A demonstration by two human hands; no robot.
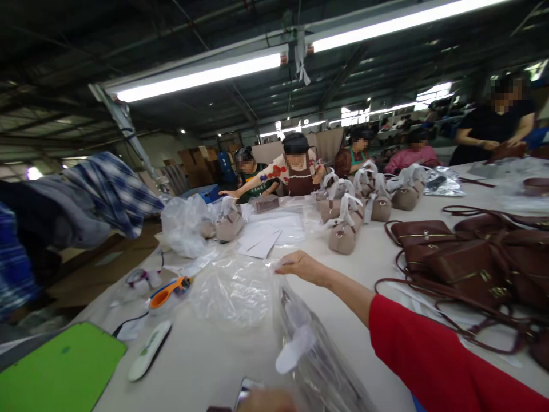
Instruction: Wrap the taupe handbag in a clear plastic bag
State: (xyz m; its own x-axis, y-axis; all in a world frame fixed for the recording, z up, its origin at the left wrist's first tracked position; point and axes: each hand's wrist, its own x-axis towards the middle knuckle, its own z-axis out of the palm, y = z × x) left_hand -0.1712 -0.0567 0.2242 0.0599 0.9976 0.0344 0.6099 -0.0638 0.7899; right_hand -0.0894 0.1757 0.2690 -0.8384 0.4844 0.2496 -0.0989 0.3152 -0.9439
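Observation:
My right hand (301,267), at the end of a red sleeve, pinches the top edge of a clear plastic bag (317,349). The bag hangs down toward me, and a white tag-like piece (295,350) shows on or inside it. Further crumpled clear plastic (234,292) lies just left of that hand; whether it joins the held bag I cannot tell. My left hand (268,401) shows only as a blur at the bottom edge, its fingers unreadable. Close beside it is a shiny rectangular object (247,387), partly cut off.
Brown leather bags (458,257) with straps pile up on the right. Taupe handbags (343,229) stand farther back near white sheets (261,237). At left are an orange-handled tool (165,293), a white oblong case (150,350) and a green board (60,366). Co-workers (295,171) sit across the table.

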